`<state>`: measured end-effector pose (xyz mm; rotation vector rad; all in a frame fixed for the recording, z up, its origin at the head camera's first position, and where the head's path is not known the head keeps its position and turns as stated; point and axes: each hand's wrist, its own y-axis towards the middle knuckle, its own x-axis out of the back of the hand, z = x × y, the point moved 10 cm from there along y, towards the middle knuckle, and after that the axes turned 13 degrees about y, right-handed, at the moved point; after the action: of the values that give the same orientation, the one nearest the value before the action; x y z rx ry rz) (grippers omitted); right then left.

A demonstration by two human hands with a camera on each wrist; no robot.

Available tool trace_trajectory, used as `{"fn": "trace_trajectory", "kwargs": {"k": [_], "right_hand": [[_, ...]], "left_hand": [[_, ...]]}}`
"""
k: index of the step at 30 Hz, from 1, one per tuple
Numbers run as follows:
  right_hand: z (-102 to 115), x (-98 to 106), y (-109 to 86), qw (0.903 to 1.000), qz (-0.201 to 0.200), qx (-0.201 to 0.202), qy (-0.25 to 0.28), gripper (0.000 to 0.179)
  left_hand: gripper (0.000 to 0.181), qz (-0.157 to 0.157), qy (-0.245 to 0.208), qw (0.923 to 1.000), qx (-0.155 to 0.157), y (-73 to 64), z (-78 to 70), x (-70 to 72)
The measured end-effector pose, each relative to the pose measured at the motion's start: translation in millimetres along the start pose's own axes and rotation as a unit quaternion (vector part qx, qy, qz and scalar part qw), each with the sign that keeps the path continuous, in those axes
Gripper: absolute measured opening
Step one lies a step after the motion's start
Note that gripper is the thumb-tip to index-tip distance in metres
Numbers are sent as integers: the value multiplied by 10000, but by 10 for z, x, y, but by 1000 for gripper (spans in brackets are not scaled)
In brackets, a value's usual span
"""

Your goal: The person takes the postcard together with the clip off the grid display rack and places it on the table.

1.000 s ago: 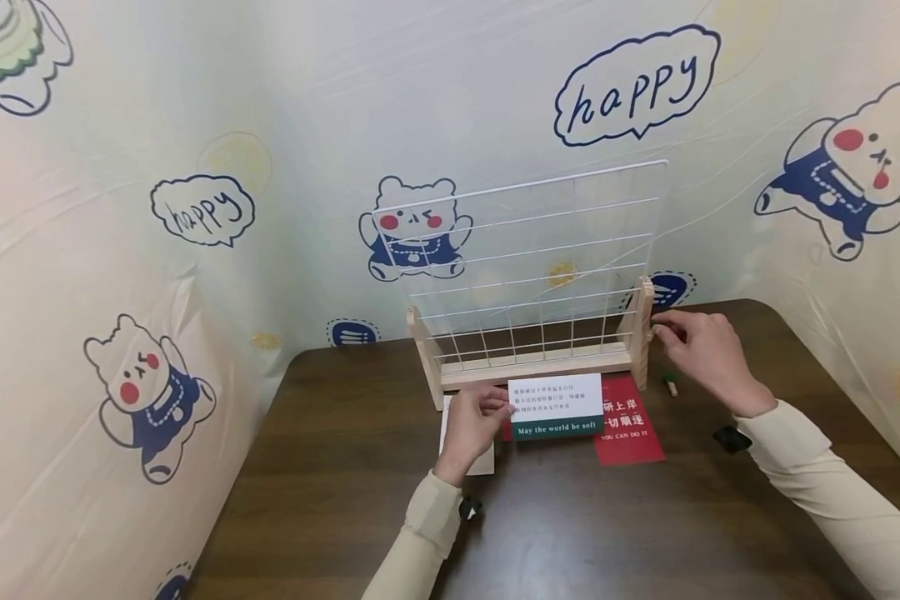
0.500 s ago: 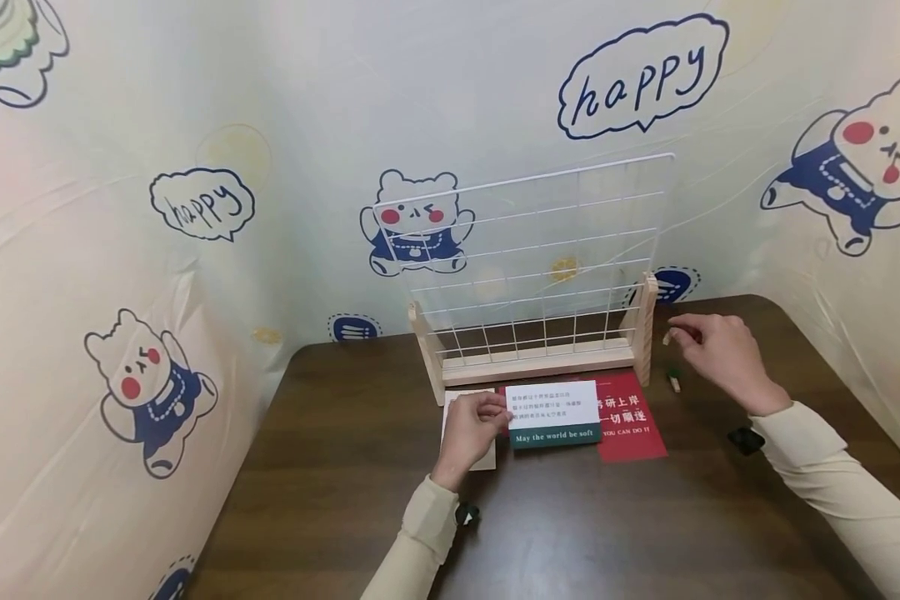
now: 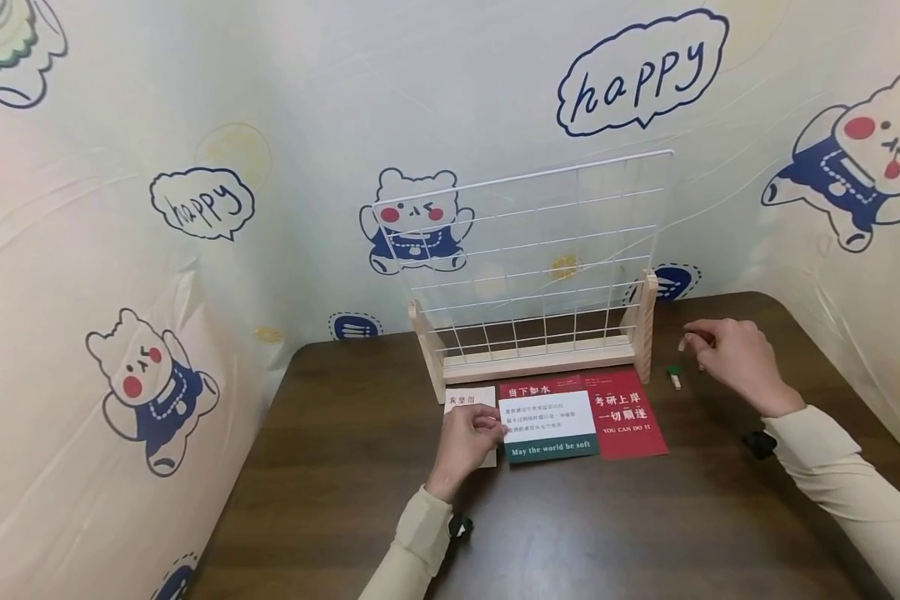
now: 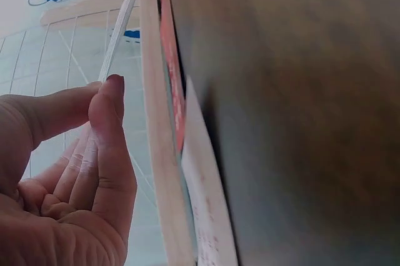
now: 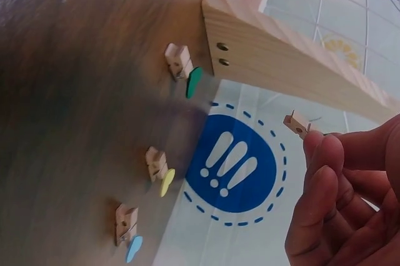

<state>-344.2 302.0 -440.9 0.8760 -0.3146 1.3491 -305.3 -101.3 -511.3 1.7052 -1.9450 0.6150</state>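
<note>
In the head view, my left hand point(image 3: 465, 446) pinches the left edge of a white-and-green card point(image 3: 547, 417). The card faces up over the front of a wire grid rack point(image 3: 540, 362). Edge-on in the left wrist view, the same card point(image 4: 125, 25) runs up from between thumb and fingers. Right of the rack, my right hand point(image 3: 738, 358) pinches a small wooden clothespin point(image 5: 296, 123), its rear end hidden by the fingertips. A clothespin with a green piece point(image 3: 673, 377) lies on the table left of that hand.
Red cards point(image 3: 633, 440) lie below the rack, partly covered by the held card. A cream card point(image 3: 468, 396) is partly under the left hand. Clothespins with a yellow piece point(image 5: 156, 163) and a blue piece point(image 5: 126, 223) lie beside the green one. A printed curtain point(image 3: 307, 125) surrounds the table.
My right hand has moved right, away from the rack's upright, with the clothespin in its fingers. My left hand has brought the card slightly nearer and left, uncovering more of the red cards.
</note>
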Motion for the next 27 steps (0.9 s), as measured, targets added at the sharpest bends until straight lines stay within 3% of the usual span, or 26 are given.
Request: {"fn": "trace_trajectory", "kwargs": {"k": [8, 17, 27], "right_hand": [[-105, 50, -28, 9999, -41, -108, -129, 24], [-333, 51, -63, 9987, 65, -482, -157, 26], [-425, 47, -56, 9976, 157, -660, -131, 25]], "left_hand": [[18, 127, 222, 9994, 223, -43, 81, 5], [16, 444, 665, 9966, 202, -56, 122, -41], [19, 652, 728, 9946, 335, -108, 131, -84]]}}
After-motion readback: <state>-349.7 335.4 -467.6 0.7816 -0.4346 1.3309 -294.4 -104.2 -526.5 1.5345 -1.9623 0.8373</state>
